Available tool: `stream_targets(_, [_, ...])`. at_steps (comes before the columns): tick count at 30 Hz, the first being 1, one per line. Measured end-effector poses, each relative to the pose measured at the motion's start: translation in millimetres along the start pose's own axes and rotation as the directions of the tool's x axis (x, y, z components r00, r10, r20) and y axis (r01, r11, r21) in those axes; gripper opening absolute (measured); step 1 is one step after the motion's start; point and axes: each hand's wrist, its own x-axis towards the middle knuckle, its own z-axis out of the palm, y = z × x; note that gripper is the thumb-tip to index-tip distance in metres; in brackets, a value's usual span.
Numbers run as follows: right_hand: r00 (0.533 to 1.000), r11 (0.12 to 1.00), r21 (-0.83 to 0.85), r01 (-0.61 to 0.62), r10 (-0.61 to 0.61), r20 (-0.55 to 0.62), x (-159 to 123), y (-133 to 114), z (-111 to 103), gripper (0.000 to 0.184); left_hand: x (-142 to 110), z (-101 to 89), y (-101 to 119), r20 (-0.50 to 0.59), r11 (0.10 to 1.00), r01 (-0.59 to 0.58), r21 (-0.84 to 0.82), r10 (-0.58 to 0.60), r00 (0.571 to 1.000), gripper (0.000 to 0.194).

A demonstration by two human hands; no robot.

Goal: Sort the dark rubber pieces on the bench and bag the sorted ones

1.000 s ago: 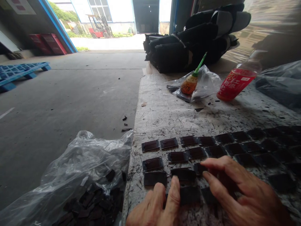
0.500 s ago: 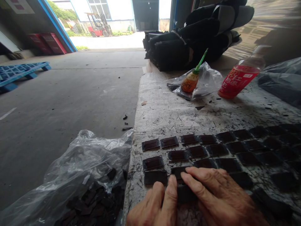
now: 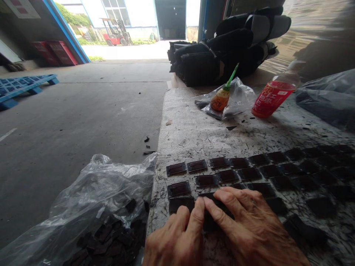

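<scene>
Table (image 3: 191, 114): pale; its near and right parts are cut off by the view.
Bag (image 3: 74, 188): clear, beside the table's left edge; its bottom is cut off, and the dark scraps (image 3: 108, 240) inside are hard to separate.
Right hand (image 3: 249, 229): fingertips on the black piece (image 3: 210, 195); thumb hidden.
Left hand (image 3: 177, 236): index fingertip just beside the right one, at the piece; whether either hand pinches or only presses, I cannot tell.
Tiles (image 3: 196, 166): in rows, dim at far right.
Piece: on the table, mostly covered; its visible far edge runs left to right, seemingly the long axis.
</scene>
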Motion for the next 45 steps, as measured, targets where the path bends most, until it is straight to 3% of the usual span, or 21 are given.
stream_targets(4, [0.994,0.994,0.110,-0.026,0.038,-0.106,-7.1,6.1,-4.0,0.032,0.7,2.6,-1.8,0.035,0.998,-0.015,0.055,0.013,0.999,0.040])
stream_targets(14, [0.990,0.984,0.159,-0.084,0.100,-0.097,-14.3,17.2,-10.4,0.025,2.3,-2.0,-0.1,0.123,0.995,-0.032,0.094,0.021,0.992,0.045])
stream_targets(18, [0.996,0.995,0.095,-0.039,0.045,-0.071,-14.1,25.5,-13.7,0.028,2.5,-1.0,-1.0,0.105,0.994,-0.053,0.097,0.043,0.994,0.044])
stream_targets(22, [0.980,0.983,0.139,-0.118,0.137,-0.141,-9.3,20.3,-7.5,0.027,2.5,0.5,-0.8,0.075,0.990,-0.060,0.129,0.051,0.996,0.042])
stream_targets(26, [0.975,0.979,0.133,-0.153,0.171,-0.140,-7.0,13.5,-1.6,0.024,3.7,-1.3,1.4,0.060,0.991,-0.050,0.122,0.043,0.997,0.040])
stream_targets(31, [0.981,0.990,0.090,-0.109,0.122,-0.151,-8.1,22.4,-10.1,0.024,4.9,-2.2,1.3,0.077,0.994,-0.048,0.103,0.040,0.996,0.041])
stream_targets(36, [0.995,0.999,0.016,-0.049,0.051,-0.086,-7.6,35.1,-16.4,0.025,4.0,-0.6,-0.5,0.086,0.996,-0.040,0.082,0.033,0.996,0.042])
stream_targets(42, [0.962,0.972,0.095,-0.214,0.226,-0.150,4.5,20.3,-6.7,0.016,3.4,0.9,-0.8,0.052,0.998,-0.025,0.051,0.022,0.998,0.038])
stream_targets(45, [0.958,0.965,0.118,-0.236,0.251,-0.138,8.8,13.9,-3.8,0.015,2.9,1.2,-0.4,0.033,0.997,-0.038,0.069,0.036,0.999,0.037])
